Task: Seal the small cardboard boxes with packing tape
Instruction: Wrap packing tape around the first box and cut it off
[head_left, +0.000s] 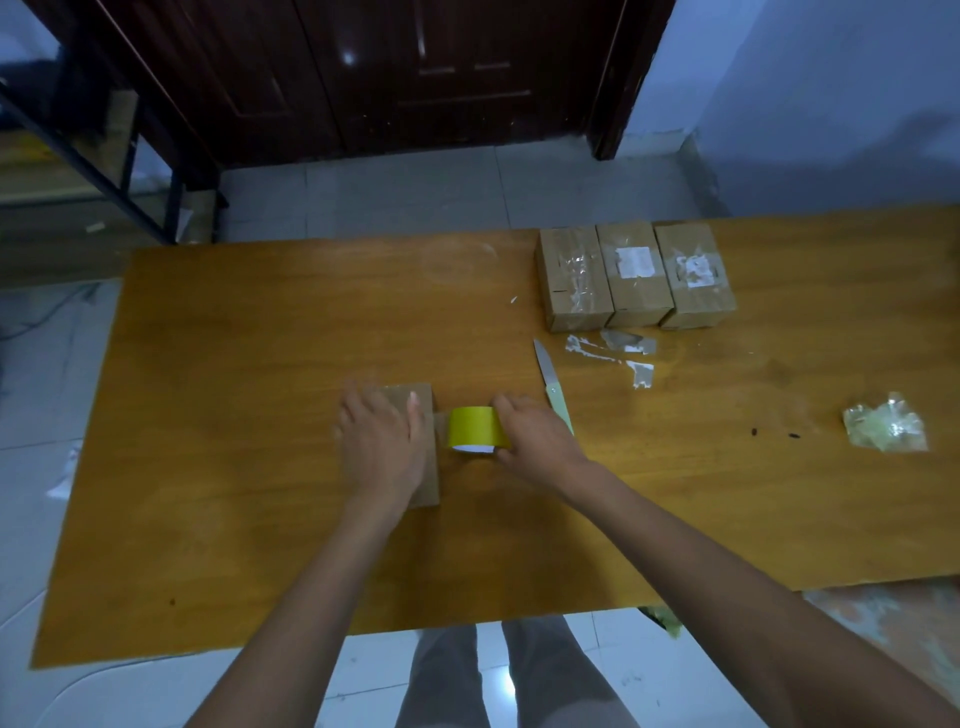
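Three taped boxes (636, 275) sit far right, apparently done. My left hand (382, 447), fingers flat, presses the fourth box (428, 457); right hand (535, 441) grips the yellow tape roll (475, 427) beside it. Sealing looks barely begun.

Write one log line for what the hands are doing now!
left hand: pressing box | right hand: gripping tape roll beside box | knife: on table

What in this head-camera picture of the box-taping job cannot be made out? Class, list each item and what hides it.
- Top of the box being taped, head view: mostly covered by the left hand.
- Tape roll: its right side is behind the right hand.
- Knife: its handle end is hidden by that hand.
- Labels on the three boxes at the back: print too small and blurred.
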